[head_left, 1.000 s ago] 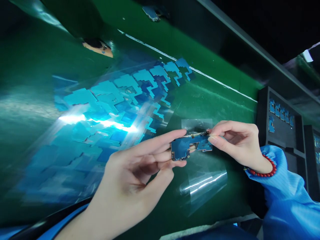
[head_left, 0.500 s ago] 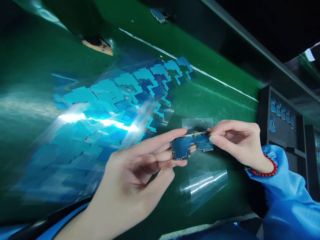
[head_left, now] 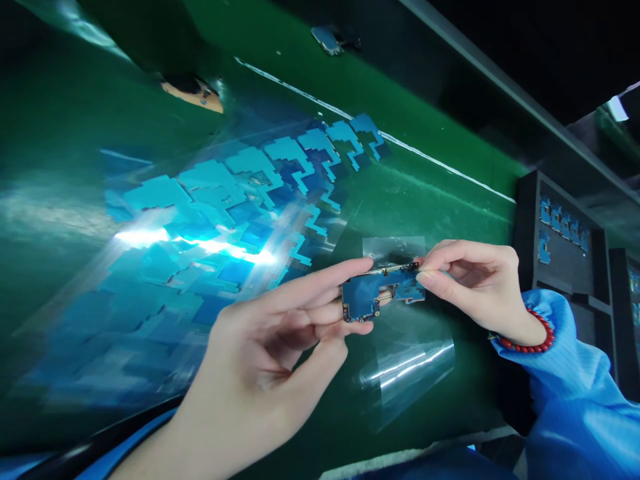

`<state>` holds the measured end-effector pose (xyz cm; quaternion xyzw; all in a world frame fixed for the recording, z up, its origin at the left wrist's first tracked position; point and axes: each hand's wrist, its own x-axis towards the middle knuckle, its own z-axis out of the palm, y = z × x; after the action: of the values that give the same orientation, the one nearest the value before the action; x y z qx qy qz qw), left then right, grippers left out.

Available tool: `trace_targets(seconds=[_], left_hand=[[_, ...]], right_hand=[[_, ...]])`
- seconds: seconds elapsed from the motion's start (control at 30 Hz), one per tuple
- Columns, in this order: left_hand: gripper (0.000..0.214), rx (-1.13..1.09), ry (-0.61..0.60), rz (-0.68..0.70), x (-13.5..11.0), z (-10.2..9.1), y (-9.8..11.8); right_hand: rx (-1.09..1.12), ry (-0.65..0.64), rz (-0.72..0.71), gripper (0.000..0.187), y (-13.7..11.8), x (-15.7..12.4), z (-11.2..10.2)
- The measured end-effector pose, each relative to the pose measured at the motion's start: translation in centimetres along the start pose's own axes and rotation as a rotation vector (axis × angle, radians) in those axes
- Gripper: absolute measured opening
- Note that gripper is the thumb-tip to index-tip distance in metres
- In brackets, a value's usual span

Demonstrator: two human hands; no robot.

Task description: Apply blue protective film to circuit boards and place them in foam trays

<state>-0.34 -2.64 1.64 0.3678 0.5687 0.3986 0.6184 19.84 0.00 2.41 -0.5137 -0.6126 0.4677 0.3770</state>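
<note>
My left hand (head_left: 285, 353) is closed on the left part of a small circuit board (head_left: 361, 293), with fingers behind it and along its edges. Blue film covers much of the board's face. At the board's upper right corner, my right hand (head_left: 465, 280) pinches with thumb and index finger. What lies between those fingertips besides the board's edge is too small to make out. Just behind and below the board, a clear plastic sheet (head_left: 415, 367) rests on the green table, its lower part curled and shiny.
Blue film pieces (head_left: 210, 187) in staggered rows lie under glare on the green mat (head_left: 425, 193). A black tray (head_left: 565, 280) holding several boards stands at the right. Another board (head_left: 327, 40) lies at the back. A tan object (head_left: 195, 95) sits at upper left.
The view has shifted very slightly. Both hands keep the same hold on the circuit board, and nothing has been let go.
</note>
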Motion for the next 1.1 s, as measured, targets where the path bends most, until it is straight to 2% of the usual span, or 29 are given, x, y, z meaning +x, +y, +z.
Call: trace_targets(seconds=[0.2, 0.73, 0.93, 1.1], left_hand=[[0.026, 0.019, -0.029, -0.031, 0.6, -0.2, -0.1], [0.019, 0.108, -0.056, 0.015, 1.3, -0.6, -0.6], [0.014, 0.081, -0.030, 0.023, 1.3, -0.3, -0.6], [0.013, 0.059, 0.031, -0.025, 0.9, 0.2, -0.3]], right_hand=[[-0.025, -0.005, 0.001, 0.006, 0.1, 0.0, -0.1], [-0.061, -0.032, -0.023, 0.007, 0.1, -0.1, 0.1], [-0.055, -0.035, -0.047, 0.006, 0.2, -0.1, 0.3], [-0.100, -0.033, -0.066, 0.008, 0.3, -0.2, 0.5]])
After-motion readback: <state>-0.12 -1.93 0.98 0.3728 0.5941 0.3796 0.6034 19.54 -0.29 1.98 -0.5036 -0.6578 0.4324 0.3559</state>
